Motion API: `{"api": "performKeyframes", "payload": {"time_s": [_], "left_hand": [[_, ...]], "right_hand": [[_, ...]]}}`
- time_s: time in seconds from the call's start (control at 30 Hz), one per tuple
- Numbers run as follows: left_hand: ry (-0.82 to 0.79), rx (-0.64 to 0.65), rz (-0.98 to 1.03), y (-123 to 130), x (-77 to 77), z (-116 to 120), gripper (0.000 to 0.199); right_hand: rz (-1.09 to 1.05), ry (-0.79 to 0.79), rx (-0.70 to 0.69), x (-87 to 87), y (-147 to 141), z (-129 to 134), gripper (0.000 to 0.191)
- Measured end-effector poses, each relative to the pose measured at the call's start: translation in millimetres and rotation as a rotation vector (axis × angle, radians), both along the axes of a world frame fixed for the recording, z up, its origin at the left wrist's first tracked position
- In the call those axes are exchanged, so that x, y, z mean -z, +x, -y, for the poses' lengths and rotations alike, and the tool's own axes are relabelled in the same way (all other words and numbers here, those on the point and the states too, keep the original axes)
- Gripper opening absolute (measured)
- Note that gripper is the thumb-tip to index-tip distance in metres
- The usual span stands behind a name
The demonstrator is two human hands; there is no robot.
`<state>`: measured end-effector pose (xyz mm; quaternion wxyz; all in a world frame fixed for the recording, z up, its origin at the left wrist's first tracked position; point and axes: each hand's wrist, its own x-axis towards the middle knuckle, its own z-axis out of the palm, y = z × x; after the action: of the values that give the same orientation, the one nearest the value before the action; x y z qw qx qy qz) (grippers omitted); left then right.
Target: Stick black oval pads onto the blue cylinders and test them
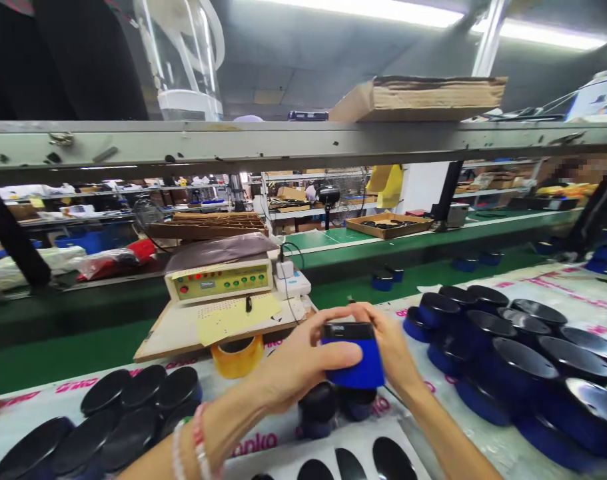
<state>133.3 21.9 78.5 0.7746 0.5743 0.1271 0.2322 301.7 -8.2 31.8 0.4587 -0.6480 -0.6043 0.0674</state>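
Observation:
My left hand (313,353) grips a blue, black-topped round unit (356,363), its thumb pressed across the blue side. My right hand (386,337) closes around the unit's far right side; its fingertips are partly hidden behind it. A thin dark cord (398,395) shows beside my right wrist. Below the held piece stand two dark round units (318,403). Nearer to me lies a white sheet (283,463) bearing black round and half-round stickers (390,459).
Several similar units stand on the left (133,430) and in a larger group on the right (523,360). A roll of tape (238,357) lies by the tester box (220,273) on a board. A shelf beam (283,140) crosses above, carrying a cardboard box (423,99).

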Motion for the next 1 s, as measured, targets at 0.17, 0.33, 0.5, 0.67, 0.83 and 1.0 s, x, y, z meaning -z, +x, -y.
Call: {"api": "performKeyframes", "payload": {"time_s": [0.17, 0.33, 0.5, 0.67, 0.83, 1.0], "left_hand": [[-0.198, -0.334, -0.048, -65.8, 20.9, -6.2, 0.058], [-0.183, -0.363, 0.047, -85.6, 32.6, -1.8, 0.058], [-0.031, -0.418, -0.036, -94.5, 34.5, 0.9, 0.06], [0.384, -0.568, -0.189, -98.6, 38.0, -0.5, 0.055], [0.737, -0.624, -0.257, -106.5, 46.8, 0.9, 0.062], [1.491, -0.872, -0.224, -102.7, 54.6, 5.8, 0.065]], "right_hand": [[0.115, 0.225, -0.303, -21.4, -48.8, 20.5, 0.035], [0.353, 0.468, -0.352, -22.4, -87.1, 26.2, 0.019], [0.421, 0.499, -0.343, -20.7, -89.0, 26.7, 0.015], [0.595, 0.495, -0.241, -14.3, -89.5, 29.4, 0.009], [0.53, 0.506, -0.261, 4.7, -92.6, 27.2, 0.01], [0.358, 0.316, -0.399, 26.0, -87.4, 20.1, 0.017]]}}
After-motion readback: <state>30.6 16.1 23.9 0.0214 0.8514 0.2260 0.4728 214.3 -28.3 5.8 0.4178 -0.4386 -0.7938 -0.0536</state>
